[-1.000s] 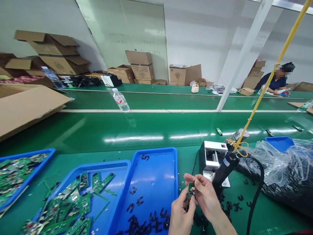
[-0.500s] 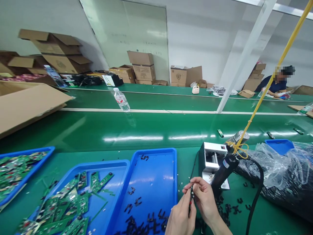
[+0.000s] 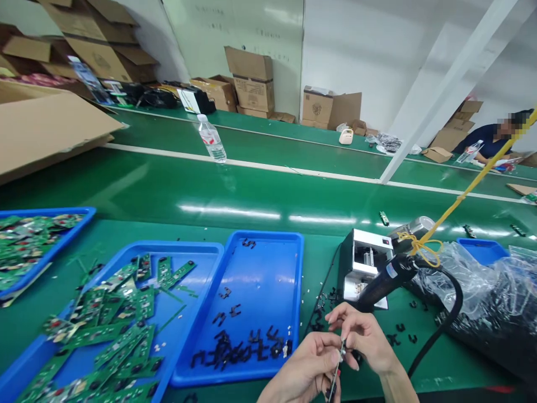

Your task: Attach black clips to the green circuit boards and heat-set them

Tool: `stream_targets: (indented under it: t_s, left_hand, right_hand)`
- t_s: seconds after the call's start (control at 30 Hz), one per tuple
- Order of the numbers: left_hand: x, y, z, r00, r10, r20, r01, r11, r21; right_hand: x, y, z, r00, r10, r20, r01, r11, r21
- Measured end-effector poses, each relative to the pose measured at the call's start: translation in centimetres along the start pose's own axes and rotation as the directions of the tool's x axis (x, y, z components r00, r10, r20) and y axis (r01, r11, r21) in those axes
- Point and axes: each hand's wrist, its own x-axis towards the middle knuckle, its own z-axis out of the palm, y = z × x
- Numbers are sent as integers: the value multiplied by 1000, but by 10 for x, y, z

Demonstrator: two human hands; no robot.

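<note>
My left hand (image 3: 312,364) is closed on a narrow circuit board (image 3: 335,375), which it holds nearly edge-on at the bottom of the view. My right hand (image 3: 369,338) pinches the board's upper end between thumb and fingers. Small parts on the board, one of them red, show beside the left fingers. Left of my hands is a blue tray (image 3: 229,280) with black plastic clips (image 3: 243,352) heaped at its near end. Just beyond the right hand, a black cylindrical tool (image 3: 386,280) hangs tilted from a yellow cord (image 3: 474,187) over a small black-and-silver machine (image 3: 363,252).
A blue tray of green circuit boards (image 3: 113,319) lies farther left, with another tray (image 3: 90,221) beyond it. Loose clips (image 3: 394,338) and a plastic-wrapped black bag (image 3: 495,319) are on the right. A water bottle (image 3: 212,140) stands across the green belt. Another person (image 3: 486,143) sits far right.
The view has tilted down and turned slightly. My hands have moved lower, and more of the circuit board shows between them. The right fingers are spread more than before.
</note>
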Motion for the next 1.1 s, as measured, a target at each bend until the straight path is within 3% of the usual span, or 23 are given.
stream_targets:
  t_s: [0.1,0.17,0.2,0.27,0.3,0.33,0.37,0.43,0.47,0.5,0.63,0.77,0.87,1.1]
  left_hand:
    - [0,1,3,986,120,-112,-115,992,55]
    - [4,3,4,964,211,-163,-189,971,144]
    - [7,4,4,954,244,-176,-209,958,199]
    - [15,5,4,935,294,-197,-227,926,303]
    - [19,4,4,927,314,-207,-232,910,344]
    - [24,3,4,919,332,-213,-237,896,375]
    - [28,2,5,915,344,-213,-242,887,393]
    - [36,-2,6,912,356,-205,-252,879,405]
    - [40,-4,7,912,361,-197,-258,874,411]
    - [43,-6,7,910,369,-189,-264,867,422]
    - [56,-17,10,890,415,-188,-289,833,471]
    - [69,-25,18,894,402,-198,-277,844,460]
    - [77,-33,24,883,402,-243,-261,850,457]
    - [90,-57,26,834,442,-330,-269,848,457]
  right_hand:
    - [-9,-5,-1,997,-82,9,82,973,-214]
    - [-12,-6,0,955,-253,-158,172,900,-401]
    - [-12,-6,0,874,-393,-287,219,844,-489]
    - [-9,-6,-2,583,-634,-508,271,742,-614]
    - [-5,-5,-5,486,-664,-568,272,733,-624]
    - [-2,-5,-8,481,-643,-596,265,754,-601]
    - [2,-5,-12,543,-589,-598,248,793,-556]
    - [6,-4,-19,721,-435,-540,177,868,-463]
    - [6,-4,-22,770,-384,-509,154,887,-436]
    - [5,-5,-23,791,-367,-490,158,895,-416]
    - [0,-20,-20,774,-426,-468,293,897,-332]
    - [13,-46,-16,642,-610,-464,434,788,-437]
    - [29,-53,-17,560,-712,-424,459,693,-556]
    - [35,-32,-23,573,-714,-402,383,667,-639]
